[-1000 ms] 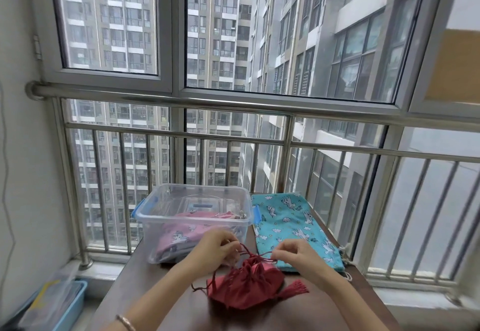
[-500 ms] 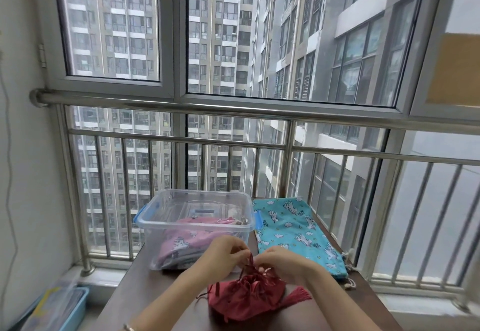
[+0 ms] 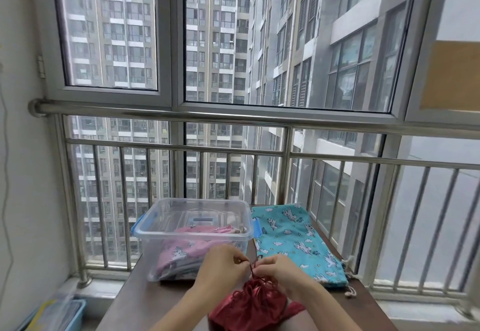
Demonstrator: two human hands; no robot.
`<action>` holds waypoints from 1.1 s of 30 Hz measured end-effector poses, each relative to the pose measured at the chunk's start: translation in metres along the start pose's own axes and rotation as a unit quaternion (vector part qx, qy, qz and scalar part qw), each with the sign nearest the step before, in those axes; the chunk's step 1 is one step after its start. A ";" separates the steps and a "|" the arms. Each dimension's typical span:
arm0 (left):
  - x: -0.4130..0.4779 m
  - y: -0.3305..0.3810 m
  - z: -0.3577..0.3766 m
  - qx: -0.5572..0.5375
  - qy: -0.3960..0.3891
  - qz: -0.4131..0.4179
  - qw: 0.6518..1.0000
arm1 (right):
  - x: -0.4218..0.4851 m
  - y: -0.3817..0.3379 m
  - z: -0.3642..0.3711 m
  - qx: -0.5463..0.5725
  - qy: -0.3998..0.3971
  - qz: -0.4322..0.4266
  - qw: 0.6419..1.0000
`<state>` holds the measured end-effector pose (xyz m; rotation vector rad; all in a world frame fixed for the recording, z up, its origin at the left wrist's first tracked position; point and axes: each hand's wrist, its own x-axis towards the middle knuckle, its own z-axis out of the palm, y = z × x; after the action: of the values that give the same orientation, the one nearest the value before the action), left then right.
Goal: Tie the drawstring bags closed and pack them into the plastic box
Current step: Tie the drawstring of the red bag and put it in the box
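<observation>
head: worn, wide-angle | faces forward-down | table point(image 3: 145, 302) near, window point(image 3: 233, 45) beyond

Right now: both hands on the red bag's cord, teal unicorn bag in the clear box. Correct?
No. Head view: the teal unicorn bag lies on the table beside the clear box, not in it. Left hand and right hand pinch the cord of the red bag.

Box point(image 3: 194, 229) left of flat bag point(image 3: 293, 240); gathered bag point(image 3: 249, 304) in front.
</observation>
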<state>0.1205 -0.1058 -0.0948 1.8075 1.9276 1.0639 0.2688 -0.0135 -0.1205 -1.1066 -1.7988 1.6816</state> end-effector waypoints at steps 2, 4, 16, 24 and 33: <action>0.001 0.002 0.004 -0.049 -0.007 0.001 0.999 | -0.006 -0.003 0.003 -0.048 0.001 -0.012 0.999; 0.004 0.002 0.007 -0.055 0.005 0.019 0.998 | -0.007 -0.005 0.003 -0.081 -0.005 -0.021 0.996; 0.014 -0.017 0.011 -0.057 -0.012 0.032 0.998 | -0.009 -0.013 0.001 -0.096 0.062 -0.145 0.983; 0.020 -0.018 0.003 -0.130 -0.110 0.020 0.985 | -0.009 -0.008 0.002 -0.249 0.071 -0.228 0.939; 0.016 -0.015 0.011 -0.065 -0.070 0.025 0.995 | -0.003 0.000 -0.001 -0.091 0.039 -0.135 0.986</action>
<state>0.1138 -0.0862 -0.1078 1.8160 1.7001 1.0240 0.2714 -0.0155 -0.1193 -0.9365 -1.9817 1.3228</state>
